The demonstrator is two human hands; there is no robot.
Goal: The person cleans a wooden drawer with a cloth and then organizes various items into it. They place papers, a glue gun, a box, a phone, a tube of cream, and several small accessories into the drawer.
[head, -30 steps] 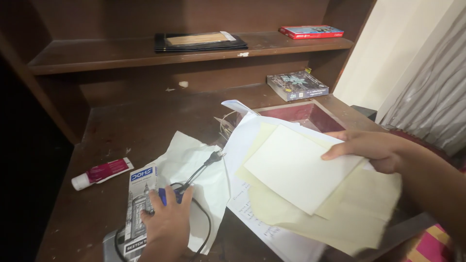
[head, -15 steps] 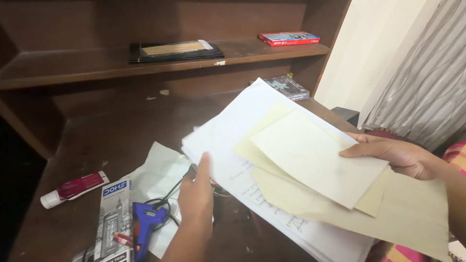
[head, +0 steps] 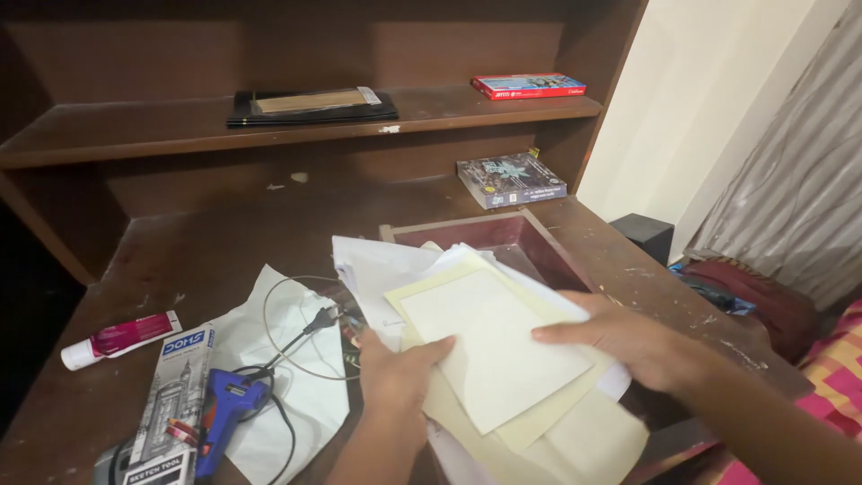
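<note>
Both hands now rest on the stack of papers (head: 485, 359), which half a second ago was lifted and tilted up in the air and now lies low again, over the front edge of the dark wooden table (head: 224, 242) and partly over the open red-lined compartment (head: 503, 235) sunk into its top. The left hand (head: 395, 377) has its grip closed on the near left edge of the stack, thumb on top of the cream sheet and the other fingers hidden under the sheets; a second ago this hand was down on the blue glue gun (head: 224, 409), so it has come across to the papers. The right hand (head: 628, 346) lies flat on the right side of the same cream sheet, fingers spread and pressing down; whether it pinches anything underneath I cannot tell. Judging from how the sheets sit, the pile is being squared up or sorted, with the topmost pale sheet slid a little apart from the yellower ones below. To the left lie the glue gun with its black cord and plug (head: 321, 318) on a crumpled white sheet (head: 296, 350), a tall grey printed box (head: 175, 395) just beside it, and a pink-and-white tube (head: 117, 339) farther left. A game box (head: 510, 178) sits at the back of the table, a red box (head: 528, 86) and a black folder (head: 310, 105) on the shelf above.
</note>
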